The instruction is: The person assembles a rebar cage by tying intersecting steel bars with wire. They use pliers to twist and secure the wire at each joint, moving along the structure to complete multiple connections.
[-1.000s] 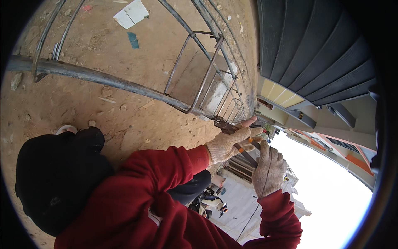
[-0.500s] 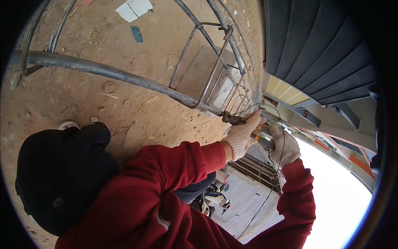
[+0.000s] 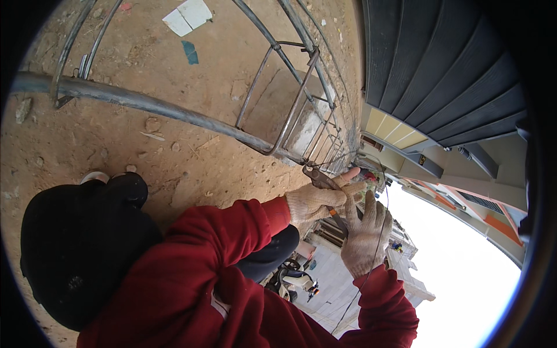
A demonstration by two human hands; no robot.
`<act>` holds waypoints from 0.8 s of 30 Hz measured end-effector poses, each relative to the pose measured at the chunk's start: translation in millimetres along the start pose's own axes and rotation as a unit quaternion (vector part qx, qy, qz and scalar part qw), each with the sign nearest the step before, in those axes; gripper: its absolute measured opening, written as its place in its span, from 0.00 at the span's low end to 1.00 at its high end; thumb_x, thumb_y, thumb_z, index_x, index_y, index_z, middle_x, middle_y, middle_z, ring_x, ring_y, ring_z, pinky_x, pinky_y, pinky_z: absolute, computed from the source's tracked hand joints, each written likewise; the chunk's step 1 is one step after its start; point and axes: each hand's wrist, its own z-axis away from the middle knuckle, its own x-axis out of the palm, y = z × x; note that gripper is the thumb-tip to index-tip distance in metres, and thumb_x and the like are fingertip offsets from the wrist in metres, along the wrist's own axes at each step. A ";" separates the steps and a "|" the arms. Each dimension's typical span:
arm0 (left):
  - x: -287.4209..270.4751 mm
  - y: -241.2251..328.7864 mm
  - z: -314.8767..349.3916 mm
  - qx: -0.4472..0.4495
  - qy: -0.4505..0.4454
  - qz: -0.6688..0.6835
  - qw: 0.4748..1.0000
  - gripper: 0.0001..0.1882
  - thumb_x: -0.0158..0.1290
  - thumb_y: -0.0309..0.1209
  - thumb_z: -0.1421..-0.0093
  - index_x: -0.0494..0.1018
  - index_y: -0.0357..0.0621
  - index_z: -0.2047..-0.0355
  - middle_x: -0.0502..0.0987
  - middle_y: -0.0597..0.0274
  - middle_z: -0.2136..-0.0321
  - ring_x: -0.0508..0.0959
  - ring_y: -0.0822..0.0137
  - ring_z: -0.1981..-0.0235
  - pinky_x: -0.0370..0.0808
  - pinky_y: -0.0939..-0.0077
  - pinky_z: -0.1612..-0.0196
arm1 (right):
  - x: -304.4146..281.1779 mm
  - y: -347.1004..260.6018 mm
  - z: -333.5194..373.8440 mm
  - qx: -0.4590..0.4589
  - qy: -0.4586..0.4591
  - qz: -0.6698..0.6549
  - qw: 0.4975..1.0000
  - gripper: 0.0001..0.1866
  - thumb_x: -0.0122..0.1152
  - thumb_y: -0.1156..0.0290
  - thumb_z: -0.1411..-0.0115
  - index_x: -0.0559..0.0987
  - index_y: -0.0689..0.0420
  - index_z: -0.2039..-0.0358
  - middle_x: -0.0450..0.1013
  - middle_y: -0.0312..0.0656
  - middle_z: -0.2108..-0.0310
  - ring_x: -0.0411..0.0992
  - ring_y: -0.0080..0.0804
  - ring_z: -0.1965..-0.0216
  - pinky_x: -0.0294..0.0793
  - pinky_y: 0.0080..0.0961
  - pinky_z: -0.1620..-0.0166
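A pair of dark metal pincers [image 3: 321, 178] with orange on a handle has its jaws at the end of a long steel bar [image 3: 174, 110], where the bars meet. My left hand [image 3: 313, 203], in a pale knitted work glove, is closed around the pincers, its fingertips partly hidden. My right hand [image 3: 365, 235], gloved alike, is beside the lower handle with its fingers spread; whether it touches the handle I cannot tell. A thin dark wire [image 3: 387, 203] loops from near the jaws and passes across my right hand.
The bars form a cage with bent stirrups [image 3: 296, 101] over sandy ground [image 3: 191, 156]. A concrete block [image 3: 307, 127] lies beneath it. White board pieces [image 3: 187, 17] lie farther off. A dark panelled surface [image 3: 441, 69] rises at right. A motorbike [image 3: 296, 279] stands below my arms.
My right hand has moved left and down, and its fingers have spread from the handle. My left hand has moved slightly left with the pincers, which now tilt more steeply downward.
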 end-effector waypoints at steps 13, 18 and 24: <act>-0.5 -4.8 -5.4 -0.015 0.006 0.075 0.997 0.37 0.44 0.19 0.33 0.50 0.64 0.27 0.51 0.57 0.27 0.56 0.58 0.28 0.57 0.65 0.29 | 6.7 6.1 -4.2 0.033 -0.003 0.009 0.999 0.44 0.63 0.76 0.54 0.66 0.41 0.33 0.68 0.51 0.50 0.72 0.50 0.57 0.73 0.48 0.58; -3.4 -11.0 -9.5 0.008 0.037 0.017 0.999 0.38 0.47 0.22 0.32 0.48 0.64 0.26 0.50 0.56 0.27 0.55 0.62 0.28 0.57 0.73 0.31 | 24.5 16.2 -6.0 0.074 -0.001 -0.065 0.995 0.24 0.61 0.74 0.46 0.72 0.55 0.46 0.74 0.49 0.63 0.75 0.53 0.64 0.74 0.47 0.65; -1.1 -30.8 -3.8 0.031 0.222 -0.045 0.974 0.56 0.61 0.40 0.38 0.29 0.55 0.26 0.49 0.56 0.27 0.49 0.65 0.27 0.49 0.71 0.29 | 12.5 32.9 -19.4 0.039 -0.178 -0.236 0.954 0.15 0.62 0.69 0.45 0.74 0.61 0.58 0.76 0.57 0.68 0.76 0.60 0.67 0.76 0.45 0.65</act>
